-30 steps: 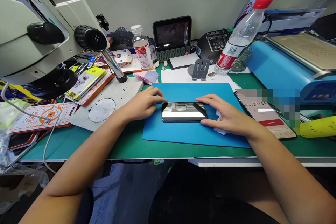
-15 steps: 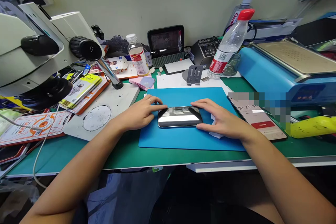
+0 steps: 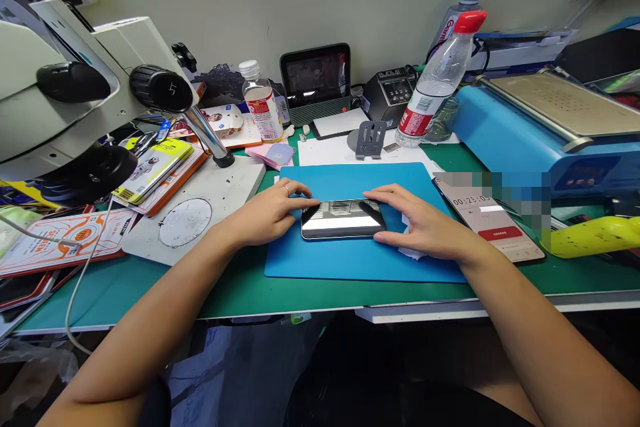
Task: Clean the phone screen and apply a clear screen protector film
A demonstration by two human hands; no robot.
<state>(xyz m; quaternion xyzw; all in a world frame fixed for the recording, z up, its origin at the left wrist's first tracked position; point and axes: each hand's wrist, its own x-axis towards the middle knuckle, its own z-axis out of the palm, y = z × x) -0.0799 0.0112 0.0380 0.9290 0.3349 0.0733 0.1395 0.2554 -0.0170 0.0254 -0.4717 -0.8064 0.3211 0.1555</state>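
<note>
A smartphone (image 3: 343, 219) lies flat and sideways on a blue mat (image 3: 320, 262), its glossy dark face up and reflecting light. My left hand (image 3: 270, 212) is at its left end, the index finger stretched out onto the upper left corner and the thumb lower down beside the left edge. At the other end, my right hand (image 3: 425, 221) spans the phone's right side, fingers at the far edge and thumb at the near edge. A crumpled white tissue (image 3: 411, 253) shows partly under my right palm.
A microscope (image 3: 95, 93) with a white base (image 3: 225, 197) stands left. Right of the mat lie a second phone (image 3: 493, 220) showing a timer and a yellow-green object (image 3: 595, 237). Behind are bottles (image 3: 431, 90), a grey phone stand (image 3: 371, 140), a small screen (image 3: 316, 77) and a blue machine (image 3: 530, 133).
The view has shifted very slightly. Both hands and the smartphone keep practically the same places.
</note>
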